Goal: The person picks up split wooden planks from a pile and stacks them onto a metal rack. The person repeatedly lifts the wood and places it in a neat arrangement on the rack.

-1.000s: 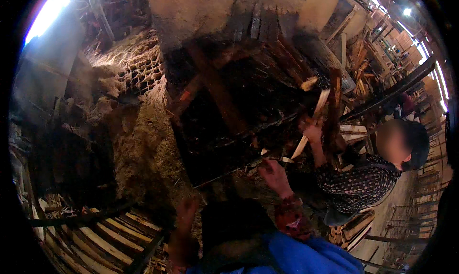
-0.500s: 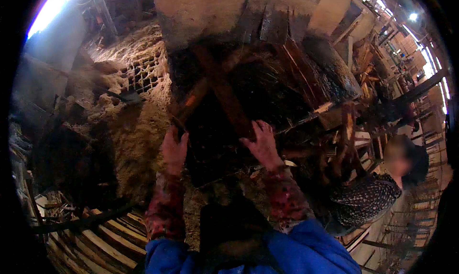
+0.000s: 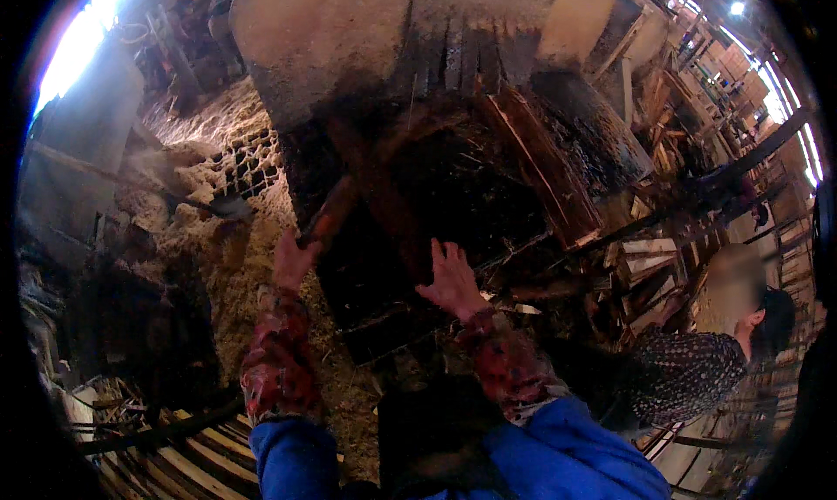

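Note:
Two wooden pieces cross in an X over a dark work surface. My left hand is closed around the near end of the reddish-brown wooden piece. At the near end of the darker wooden plank is my right hand, its thumb and fingers set around that end. Deep shadow hides the far ends of both pieces and the exact contact under my right fingers. Red patterned sleeves cover my forearms, with blue cloth above them.
Sawdust lies heaped on the left around a metal grid. A rough split log rests at the far right of the surface. Wood offcuts are piled beyond it. A person in a dotted top is close on my right. Slats lie lower left.
The view has shifted a little. My hands and the near ends of both wooden pieces sit further left and lower in it. The person on the right has turned their head.

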